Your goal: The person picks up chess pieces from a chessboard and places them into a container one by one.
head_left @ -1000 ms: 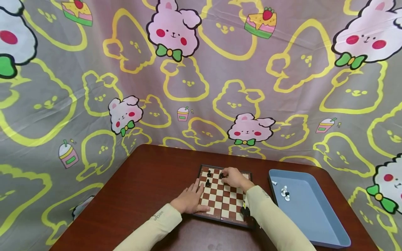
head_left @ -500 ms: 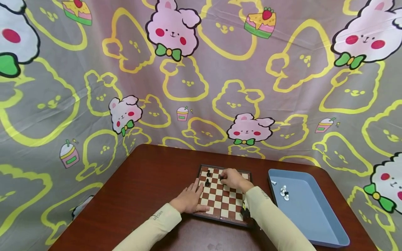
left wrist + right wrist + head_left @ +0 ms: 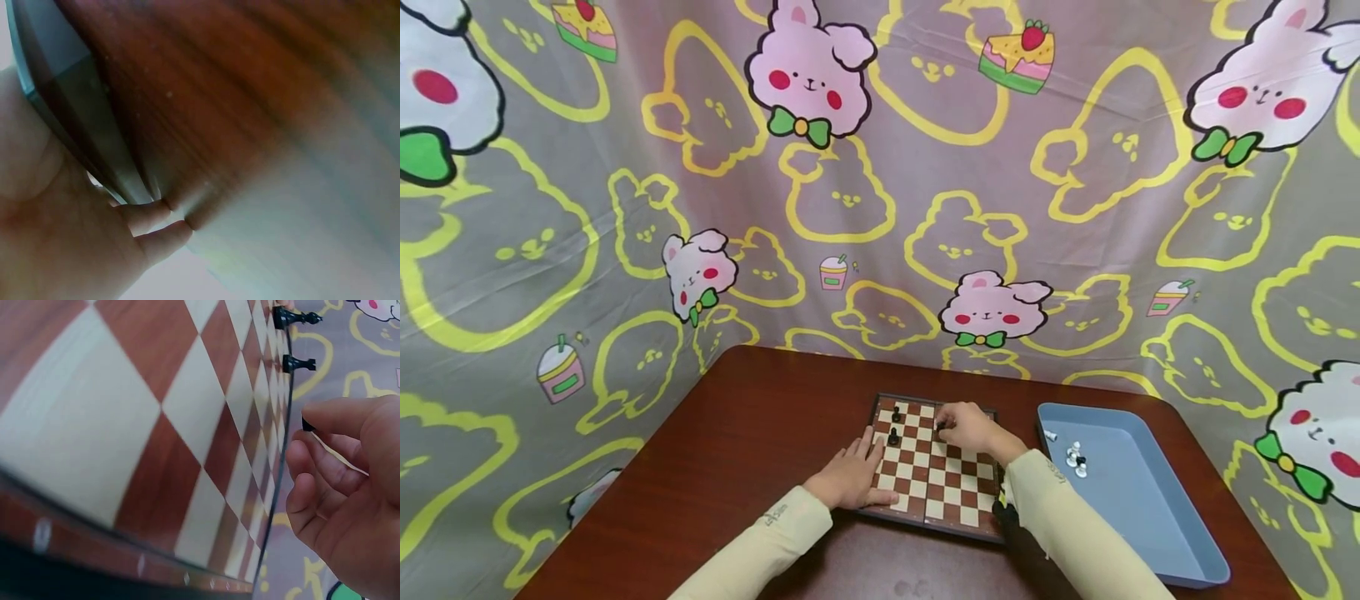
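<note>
My right hand (image 3: 970, 429) pinches a small black chess piece (image 3: 307, 425) between thumb and fingers, over the far part of the chessboard (image 3: 910, 479). Most of that piece is hidden by the fingers. To its left, two black chess pieces stand upright: one further back (image 3: 897, 414) and one nearer (image 3: 893, 437). In the right wrist view one looks like a rook (image 3: 299, 364); the other has a narrower top (image 3: 297, 317). My left hand (image 3: 850, 475) rests with spread fingers on the board's left edge; the left wrist view shows its fingers (image 3: 164, 242) beside that edge.
A blue tray (image 3: 1157, 500) stands on the brown table (image 3: 760, 417) to the right of the board. It holds several white chess pieces (image 3: 1072, 454) and a dark one (image 3: 1081, 461) near its left side. A patterned curtain (image 3: 850, 325) hangs behind the table.
My right hand has shifted slightly right across the board with the black chess piece in its fingers. The left hand has stayed in place on the board's edge.
</note>
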A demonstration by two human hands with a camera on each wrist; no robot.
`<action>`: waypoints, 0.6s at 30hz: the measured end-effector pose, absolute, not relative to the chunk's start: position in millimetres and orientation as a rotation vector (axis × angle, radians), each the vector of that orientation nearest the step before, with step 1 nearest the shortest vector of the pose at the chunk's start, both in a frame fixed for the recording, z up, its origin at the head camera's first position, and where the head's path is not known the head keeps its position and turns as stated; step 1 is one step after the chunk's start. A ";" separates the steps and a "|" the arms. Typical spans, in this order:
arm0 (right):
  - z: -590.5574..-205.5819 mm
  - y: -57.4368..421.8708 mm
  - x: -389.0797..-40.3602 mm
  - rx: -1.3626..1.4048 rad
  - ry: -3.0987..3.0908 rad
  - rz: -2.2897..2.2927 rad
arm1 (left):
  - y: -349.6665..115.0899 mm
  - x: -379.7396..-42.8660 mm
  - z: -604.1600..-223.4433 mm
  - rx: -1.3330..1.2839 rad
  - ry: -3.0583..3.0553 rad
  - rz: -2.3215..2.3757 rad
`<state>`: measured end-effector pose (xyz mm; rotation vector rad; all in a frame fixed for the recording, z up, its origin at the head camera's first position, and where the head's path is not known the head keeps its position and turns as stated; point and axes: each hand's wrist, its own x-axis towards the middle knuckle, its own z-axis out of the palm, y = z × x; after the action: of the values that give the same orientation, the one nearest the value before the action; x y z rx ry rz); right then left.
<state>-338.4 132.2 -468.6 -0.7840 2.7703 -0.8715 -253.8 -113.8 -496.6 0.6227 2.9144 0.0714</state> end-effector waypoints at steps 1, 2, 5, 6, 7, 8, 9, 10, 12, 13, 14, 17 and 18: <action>-466.8 134.6 -336.9 -0.790 2.766 -0.881 | -113.9 -253.9 -497.4 0.621 2.912 0.069; -465.0 136.9 -335.6 -0.793 2.766 -0.883 | -114.0 -253.8 -497.4 0.622 2.913 0.067; -458.9 144.0 -331.6 -0.794 2.779 -0.883 | -114.4 -253.8 -498.0 0.622 2.913 0.069; -457.0 146.4 -330.7 -0.798 2.787 -0.871 | -114.6 -253.7 -498.0 0.624 2.916 0.069; -455.3 149.1 -329.8 -0.802 2.802 -0.856 | -114.7 -253.6 -497.7 0.624 2.918 0.067; -453.5 151.6 -329.0 -0.797 2.815 -0.839 | -114.9 -253.6 -497.4 0.625 2.919 0.066; -451.5 154.2 -328.0 -0.791 2.826 -0.836 | -115.2 -253.7 -497.7 0.623 2.917 0.065; -449.8 157.1 -327.2 -0.796 2.834 -0.825 | -115.2 -253.7 -497.7 0.623 2.917 0.068; -447.0 162.9 -326.0 -0.787 2.846 -0.816 | -115.1 -254.0 -497.9 0.625 2.920 0.063; -446.0 165.8 -325.4 -0.778 2.853 -0.816 | -115.1 -254.1 -497.9 0.623 2.919 0.065; -444.9 168.6 -324.9 -0.767 2.856 -0.817 | -115.1 -254.0 -497.9 0.623 2.918 0.069; -444.1 177.9 -324.1 -0.741 2.872 -0.802 | -115.0 -253.9 -497.8 0.626 2.913 0.074; -444.2 181.0 -323.8 -0.743 2.880 -0.794 | -115.0 -253.7 -497.8 0.627 2.909 0.075</action>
<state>-323.8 181.0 -444.2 -0.7431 2.8802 -0.7937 -253.7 -115.0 -497.8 0.6266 2.9087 0.0750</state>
